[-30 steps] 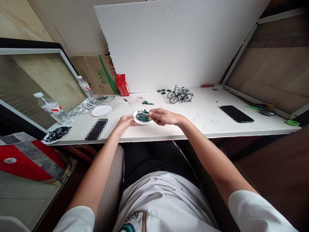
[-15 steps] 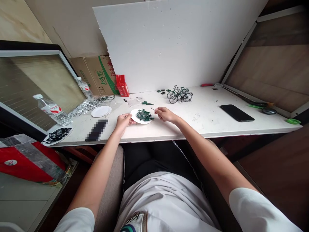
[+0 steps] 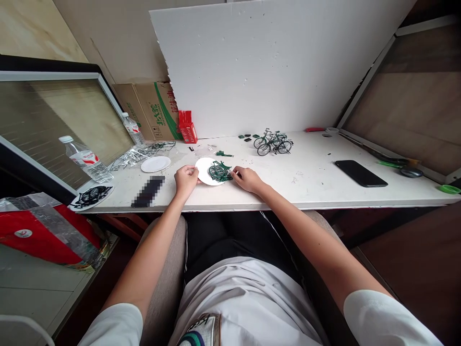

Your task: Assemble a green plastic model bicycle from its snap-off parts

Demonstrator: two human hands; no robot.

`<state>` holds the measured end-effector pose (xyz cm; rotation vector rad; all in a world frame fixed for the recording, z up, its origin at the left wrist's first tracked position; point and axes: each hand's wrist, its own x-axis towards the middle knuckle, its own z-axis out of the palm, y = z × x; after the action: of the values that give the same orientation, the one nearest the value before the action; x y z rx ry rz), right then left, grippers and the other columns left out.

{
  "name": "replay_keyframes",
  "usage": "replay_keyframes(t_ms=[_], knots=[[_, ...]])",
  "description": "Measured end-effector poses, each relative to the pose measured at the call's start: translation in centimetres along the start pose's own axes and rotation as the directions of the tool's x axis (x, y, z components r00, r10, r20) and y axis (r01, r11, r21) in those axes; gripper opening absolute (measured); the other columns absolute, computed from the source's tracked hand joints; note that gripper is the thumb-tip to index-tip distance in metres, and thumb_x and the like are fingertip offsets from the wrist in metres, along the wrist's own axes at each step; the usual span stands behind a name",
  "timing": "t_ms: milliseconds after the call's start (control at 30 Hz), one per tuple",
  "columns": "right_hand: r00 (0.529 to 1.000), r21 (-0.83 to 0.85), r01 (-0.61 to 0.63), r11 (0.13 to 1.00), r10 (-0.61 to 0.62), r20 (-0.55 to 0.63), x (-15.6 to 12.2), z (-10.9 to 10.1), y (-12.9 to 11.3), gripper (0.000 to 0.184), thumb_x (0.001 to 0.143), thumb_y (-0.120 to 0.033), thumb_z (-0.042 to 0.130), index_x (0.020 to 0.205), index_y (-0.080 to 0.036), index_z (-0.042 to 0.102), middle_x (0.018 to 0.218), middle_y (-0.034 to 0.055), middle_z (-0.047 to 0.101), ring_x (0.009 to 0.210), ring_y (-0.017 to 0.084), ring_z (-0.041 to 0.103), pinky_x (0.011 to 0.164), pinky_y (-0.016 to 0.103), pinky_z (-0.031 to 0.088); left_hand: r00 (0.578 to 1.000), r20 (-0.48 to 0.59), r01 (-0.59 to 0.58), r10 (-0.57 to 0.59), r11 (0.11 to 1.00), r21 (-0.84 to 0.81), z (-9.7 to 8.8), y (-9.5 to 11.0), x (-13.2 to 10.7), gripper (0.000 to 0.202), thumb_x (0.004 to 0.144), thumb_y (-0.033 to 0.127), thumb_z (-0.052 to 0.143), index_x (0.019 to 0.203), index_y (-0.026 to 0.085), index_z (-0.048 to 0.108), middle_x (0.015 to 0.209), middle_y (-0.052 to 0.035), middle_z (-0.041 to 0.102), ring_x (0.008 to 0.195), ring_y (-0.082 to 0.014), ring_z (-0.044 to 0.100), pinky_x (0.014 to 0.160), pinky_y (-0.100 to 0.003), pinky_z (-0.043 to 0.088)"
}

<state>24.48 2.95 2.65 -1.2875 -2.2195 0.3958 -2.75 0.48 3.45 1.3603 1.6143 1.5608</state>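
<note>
My left hand (image 3: 186,180) pinches the left rim of a white plate (image 3: 202,168), which is tilted up on that side. On the plate lies a tangled heap of dark green plastic model bicycle parts (image 3: 219,172), bunched toward its right side. My right hand (image 3: 247,179) is closed at the right edge of the heap, thumb and fingertips together against the parts. What those fingertips hold is too small to make out. Behind the plate lies a separate green plastic piece (image 3: 224,154). Assembled model bicycles (image 3: 273,142), green and black, stand farther back to the right.
A second white plate (image 3: 155,164) and plastic part frames (image 3: 144,153) lie to the left. Black parts fill a plate (image 3: 75,205) near two water bottles (image 3: 86,158). A red box (image 3: 188,129) stands behind; a black phone (image 3: 361,173) lies right.
My right hand has brought the thin stick-like piece it held against the heap, where it no longer shows. The heap has slid toward the plate's right side as the left rim rises.
</note>
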Motion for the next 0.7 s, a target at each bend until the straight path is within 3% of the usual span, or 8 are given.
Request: replay_keyframes(t_ms=[267,700], knots=[[1.000,-0.038,-0.009,0.999,0.010,0.025,-0.07,-0.22,-0.35,0.032,0.109,-0.044,0.048,0.110,-0.020,0.068,0.083,0.0100,0.073,0.071,0.023,0.059,0.064,0.030,0.032,0.997,-0.049,-0.064,0.065,0.998,0.027,-0.19,0.01,-0.05,0.016,0.088,0.026,0.075,0.098,0.015,0.075,0.064,-0.0045,0.070,0.056,-0.0211,0.068,0.065,-0.028,0.047],[0.999,-0.131,-0.021,0.991,0.026,0.037,-0.23,-0.21,-1.06,0.029,0.108,-0.043,0.051,0.109,-0.020,0.068,0.084,0.0123,0.074,0.071,0.025,0.060,0.063,0.032,0.030,0.983,-0.097,-0.150,0.159,0.984,0.091,-0.37,0.91,-0.25,0.021,0.097,0.031,0.067,0.110,0.016,0.072,0.077,-0.0056,0.073,0.062,-0.0188,0.070,0.061,-0.025,0.045]])
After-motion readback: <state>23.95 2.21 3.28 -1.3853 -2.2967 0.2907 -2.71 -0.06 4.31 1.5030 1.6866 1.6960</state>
